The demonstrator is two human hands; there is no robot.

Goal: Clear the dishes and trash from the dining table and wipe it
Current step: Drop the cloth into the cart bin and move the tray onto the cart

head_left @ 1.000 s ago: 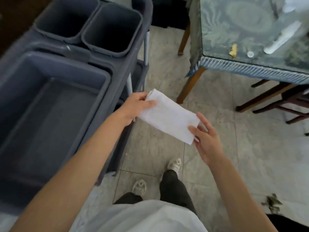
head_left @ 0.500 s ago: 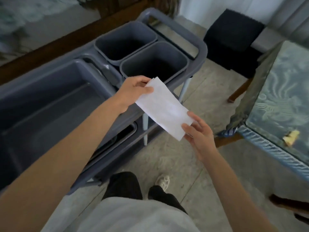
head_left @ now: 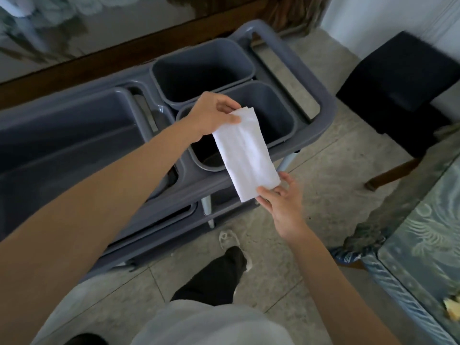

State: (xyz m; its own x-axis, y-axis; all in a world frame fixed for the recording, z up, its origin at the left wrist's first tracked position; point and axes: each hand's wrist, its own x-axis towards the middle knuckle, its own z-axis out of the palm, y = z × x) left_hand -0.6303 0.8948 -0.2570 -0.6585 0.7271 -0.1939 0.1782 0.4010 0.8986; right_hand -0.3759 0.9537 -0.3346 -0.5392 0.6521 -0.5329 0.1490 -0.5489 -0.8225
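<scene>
A folded white cloth (head_left: 246,153) is stretched between both hands above the grey cart (head_left: 321,95). My left hand (head_left: 214,115) pinches its top end over the nearer small bin (head_left: 281,115). My right hand (head_left: 283,202) pinches its bottom corner just off the cart's front rim. The dining table (head_left: 423,245), with a patterned blue-green cover, shows at the right edge, with a yellowish scrap (head_left: 451,306) lying on it.
The cart also holds a second small bin (head_left: 201,68) behind the first and a large grey tub (head_left: 62,135) on the left. A black stool (head_left: 403,95) stands at the right. My legs and a shoe (head_left: 227,239) are on the tiled floor below.
The view has swung left from the table toward the cart. Both hands have kept hold of the cloth, which now hangs more upright over the nearer small bin.
</scene>
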